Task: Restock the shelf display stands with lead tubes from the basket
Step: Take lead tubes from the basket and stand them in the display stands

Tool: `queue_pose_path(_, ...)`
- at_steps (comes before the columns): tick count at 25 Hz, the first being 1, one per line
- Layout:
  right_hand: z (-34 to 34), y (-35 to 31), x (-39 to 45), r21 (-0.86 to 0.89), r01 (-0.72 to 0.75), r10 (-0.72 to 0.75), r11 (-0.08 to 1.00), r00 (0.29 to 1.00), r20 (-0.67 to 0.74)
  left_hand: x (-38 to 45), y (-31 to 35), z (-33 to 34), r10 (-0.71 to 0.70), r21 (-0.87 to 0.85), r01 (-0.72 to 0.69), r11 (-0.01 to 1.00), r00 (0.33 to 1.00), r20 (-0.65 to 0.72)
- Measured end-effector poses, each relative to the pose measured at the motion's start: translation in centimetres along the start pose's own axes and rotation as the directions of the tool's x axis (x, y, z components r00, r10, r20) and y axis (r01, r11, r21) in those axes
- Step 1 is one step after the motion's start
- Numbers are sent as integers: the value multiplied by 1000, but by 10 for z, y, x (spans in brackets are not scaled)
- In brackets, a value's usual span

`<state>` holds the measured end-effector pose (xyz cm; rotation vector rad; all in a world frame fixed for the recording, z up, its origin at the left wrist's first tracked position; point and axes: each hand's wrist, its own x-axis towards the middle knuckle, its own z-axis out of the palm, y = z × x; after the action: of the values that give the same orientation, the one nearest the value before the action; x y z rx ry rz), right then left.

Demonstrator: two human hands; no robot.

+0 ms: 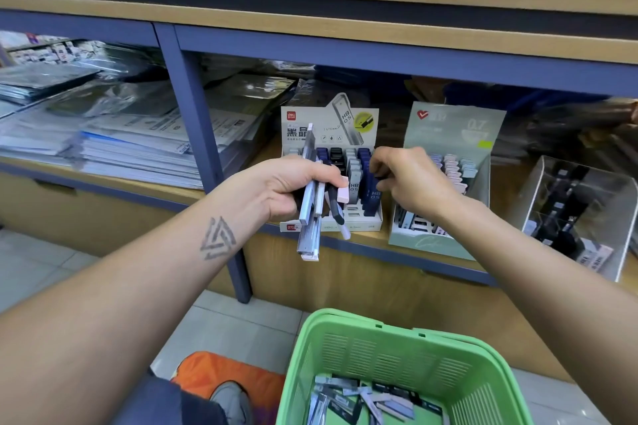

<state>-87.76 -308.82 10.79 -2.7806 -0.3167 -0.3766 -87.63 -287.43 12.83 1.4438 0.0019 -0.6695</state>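
Observation:
My left hand [276, 188] grips a bundle of several lead tubes [310, 214], grey, white, black and pink, in front of the white HB 0.5 display stand [345, 222]. My right hand [411, 179] reaches to that stand's right column and pinches a dark blue lead tube [374, 198] standing in it. A pale green 0.7 display stand [448, 134] with pastel tubes sits just right, partly hidden by my right wrist. The green basket [397, 348] below holds several loose tubes [366, 398].
A clear plastic box [580, 214] of dark tubes stands at the far right of the shelf. Stacks of wrapped paper goods [114, 138] fill the left bay behind a blue post [207, 155]. An orange cushion [224, 379] lies on the tiled floor.

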Motion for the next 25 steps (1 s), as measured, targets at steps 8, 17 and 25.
queue_pose_path(8,-3,-18,-15,98,-15,16,995,1000,-3,-3,1,7,61,-59,-58,997,997,57)
queue_pose_path(17,-24,7,-76,794,-510,-43,331,832,552,-2,-3,31,114,-169,-103,980,992,57)
queue_pose_path(25,-57,74,-120,863,-485,16,140,873,488,13,-6,99,96,-91,-81,993,979,179)
